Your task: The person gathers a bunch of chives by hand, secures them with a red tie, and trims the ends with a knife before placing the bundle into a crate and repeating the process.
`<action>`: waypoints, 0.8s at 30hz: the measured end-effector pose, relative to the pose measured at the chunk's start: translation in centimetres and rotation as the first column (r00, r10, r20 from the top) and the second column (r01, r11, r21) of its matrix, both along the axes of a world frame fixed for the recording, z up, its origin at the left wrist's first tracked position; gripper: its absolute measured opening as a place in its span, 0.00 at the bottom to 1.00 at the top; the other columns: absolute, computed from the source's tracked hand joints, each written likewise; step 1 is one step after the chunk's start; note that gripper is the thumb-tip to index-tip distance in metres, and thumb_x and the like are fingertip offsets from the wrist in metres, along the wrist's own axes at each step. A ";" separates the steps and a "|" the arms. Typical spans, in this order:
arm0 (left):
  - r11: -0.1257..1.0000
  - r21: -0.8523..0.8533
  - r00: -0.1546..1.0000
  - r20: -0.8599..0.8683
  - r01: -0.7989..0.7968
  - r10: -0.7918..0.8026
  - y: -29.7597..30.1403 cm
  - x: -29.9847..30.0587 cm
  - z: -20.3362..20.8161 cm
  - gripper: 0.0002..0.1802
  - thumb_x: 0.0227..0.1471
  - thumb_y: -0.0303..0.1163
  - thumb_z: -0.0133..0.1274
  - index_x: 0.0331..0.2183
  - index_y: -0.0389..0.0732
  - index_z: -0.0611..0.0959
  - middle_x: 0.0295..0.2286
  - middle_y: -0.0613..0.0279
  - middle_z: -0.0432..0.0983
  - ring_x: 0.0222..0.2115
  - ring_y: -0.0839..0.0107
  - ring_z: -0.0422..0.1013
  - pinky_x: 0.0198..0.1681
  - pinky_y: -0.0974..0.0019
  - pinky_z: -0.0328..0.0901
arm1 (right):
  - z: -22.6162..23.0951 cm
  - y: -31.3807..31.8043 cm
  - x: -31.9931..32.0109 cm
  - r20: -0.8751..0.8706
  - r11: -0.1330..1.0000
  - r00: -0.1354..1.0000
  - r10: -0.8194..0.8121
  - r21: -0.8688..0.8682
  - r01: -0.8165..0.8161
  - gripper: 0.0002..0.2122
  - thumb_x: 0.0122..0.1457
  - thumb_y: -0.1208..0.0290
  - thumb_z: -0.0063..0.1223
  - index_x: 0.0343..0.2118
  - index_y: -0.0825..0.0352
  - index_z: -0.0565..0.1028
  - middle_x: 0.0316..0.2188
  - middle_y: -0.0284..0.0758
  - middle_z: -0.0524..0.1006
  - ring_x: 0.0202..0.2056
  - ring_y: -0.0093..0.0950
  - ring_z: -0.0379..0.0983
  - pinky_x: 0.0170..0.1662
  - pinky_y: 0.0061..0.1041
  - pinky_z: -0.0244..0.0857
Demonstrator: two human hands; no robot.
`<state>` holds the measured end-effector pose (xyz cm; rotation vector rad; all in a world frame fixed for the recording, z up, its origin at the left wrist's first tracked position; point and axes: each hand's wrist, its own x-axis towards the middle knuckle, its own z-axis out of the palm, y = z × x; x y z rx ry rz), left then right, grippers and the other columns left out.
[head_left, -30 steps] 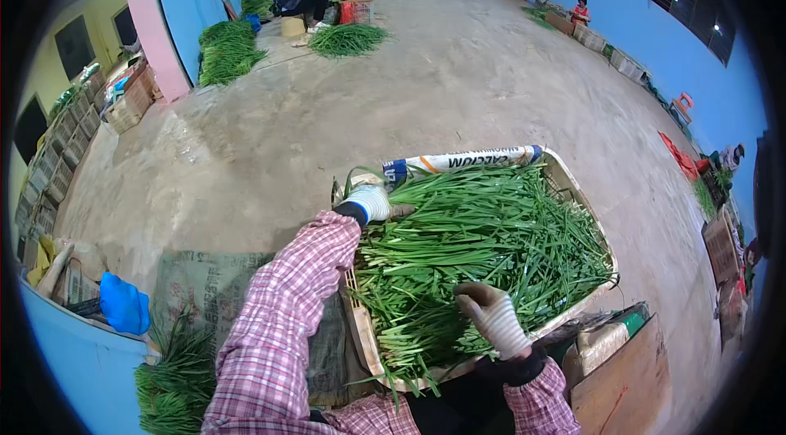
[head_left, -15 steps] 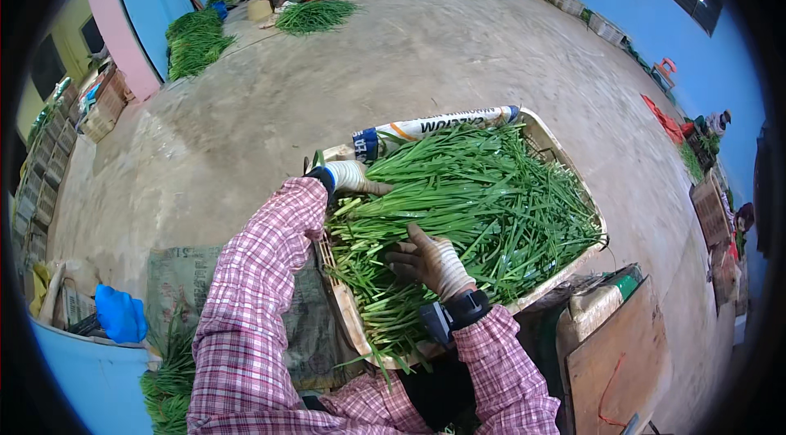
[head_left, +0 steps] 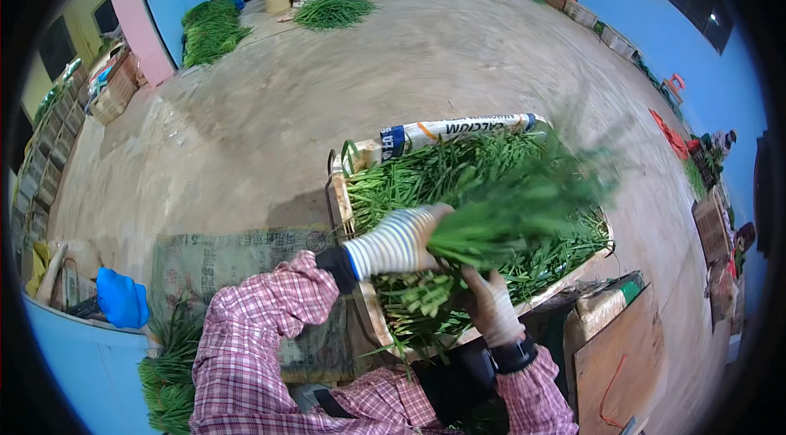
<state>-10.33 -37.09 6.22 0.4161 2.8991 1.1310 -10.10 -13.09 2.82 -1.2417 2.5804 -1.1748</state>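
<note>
My left hand (head_left: 409, 240), in a striped knit glove, is closed around a bunch of garlic chives (head_left: 512, 218) and holds it above the crate. The long leaves point right and are smeared by motion. My right hand (head_left: 494, 304), also gloved, is lower down, closed at the pale stem ends (head_left: 427, 296) of more chives; its fingertips are partly hidden among them. Beneath both hands is a pale plastic crate (head_left: 372, 316) filled with chives. A printed white and blue sack (head_left: 458, 130) lies rolled along its far edge.
A dark woven sack (head_left: 237, 259) lies on the floor to the left, by more chives (head_left: 169, 386). A blue container (head_left: 82, 369) stands lower left, with a blue bag (head_left: 121, 297) on top. At right leans a wooden board (head_left: 618, 357). People sit farther off beside crates and greens.
My left hand has lifted a bunch of chives up from the pile and moved right and down. My right hand has moved right and down. The whole view has shifted slightly.
</note>
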 end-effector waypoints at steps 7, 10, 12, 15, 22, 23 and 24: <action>0.969 -0.185 0.986 0.056 0.164 -0.156 3.2 1.4 -1.9 0.43 0.35 0.32 0.65 0.55 0.36 0.68 0.41 0.44 0.75 0.40 0.47 0.74 0.43 0.51 0.70 | -4.4 2.4 3.3 0.104 0.976 0.995 -0.005 0.216 -0.018 0.19 0.49 0.79 0.57 0.47 0.68 0.74 0.40 0.50 0.77 0.44 0.50 0.73 0.46 0.40 0.69; 0.983 -0.124 0.990 0.054 0.137 -0.131 2.6 0.1 -2.5 0.44 0.36 0.37 0.67 0.55 0.34 0.69 0.42 0.40 0.75 0.43 0.48 0.74 0.46 0.55 0.69 | -2.5 2.0 2.4 0.239 0.986 0.971 -0.032 0.164 -0.008 0.19 0.50 0.74 0.61 0.46 0.70 0.74 0.38 0.49 0.78 0.40 0.44 0.77 0.42 0.35 0.71; 0.985 0.105 0.974 0.166 0.136 -0.152 1.5 -0.8 -2.9 0.45 0.37 0.42 0.69 0.54 0.33 0.69 0.44 0.43 0.76 0.45 0.54 0.73 0.49 0.59 0.68 | -3.3 2.0 1.0 0.216 0.991 0.975 0.049 0.111 -0.075 0.19 0.51 0.72 0.62 0.46 0.70 0.74 0.37 0.46 0.79 0.38 0.38 0.79 0.40 0.34 0.72; 0.944 0.330 0.927 0.355 0.000 -0.124 -1.3 -3.2 -6.6 0.46 0.40 0.46 0.70 0.54 0.32 0.69 0.46 0.55 0.76 0.46 0.66 0.70 0.53 0.63 0.63 | -3.6 -0.4 0.0 0.986 0.836 0.169 -0.010 -0.084 0.542 0.22 0.53 0.62 0.65 0.45 0.74 0.75 0.37 0.37 0.80 0.35 0.30 0.77 0.39 0.29 0.71; 0.882 0.472 0.907 0.372 -0.003 -0.196 -1.6 -2.9 -4.1 0.54 0.48 0.76 0.42 0.58 0.37 0.69 0.52 0.58 0.72 0.52 0.68 0.67 0.57 0.63 0.60 | -3.7 4.5 -2.5 0.584 0.969 0.789 -0.191 0.239 0.058 0.24 0.54 0.53 0.62 0.43 0.70 0.77 0.36 0.35 0.81 0.34 0.25 0.75 0.39 0.27 0.69; 0.866 0.498 0.877 0.434 -0.046 -0.203 -1.8 -2.9 -4.3 0.55 0.48 0.77 0.38 0.58 0.37 0.69 0.52 0.55 0.72 0.51 0.66 0.67 0.57 0.63 0.59 | -2.8 5.4 -2.5 0.499 0.980 0.856 -0.135 0.196 0.041 0.24 0.54 0.51 0.61 0.42 0.69 0.77 0.37 0.38 0.81 0.33 0.30 0.77 0.39 0.29 0.70; 0.859 0.493 0.837 0.521 -0.139 -0.164 -3.9 -1.6 -5.0 0.57 0.48 0.79 0.33 0.58 0.37 0.70 0.52 0.52 0.72 0.51 0.65 0.67 0.57 0.63 0.58 | 4.3 2.3 -1.5 0.303 0.667 0.873 -0.382 0.745 0.033 0.20 0.54 0.55 0.61 0.40 0.68 0.78 0.36 0.44 0.80 0.35 0.36 0.78 0.39 0.32 0.70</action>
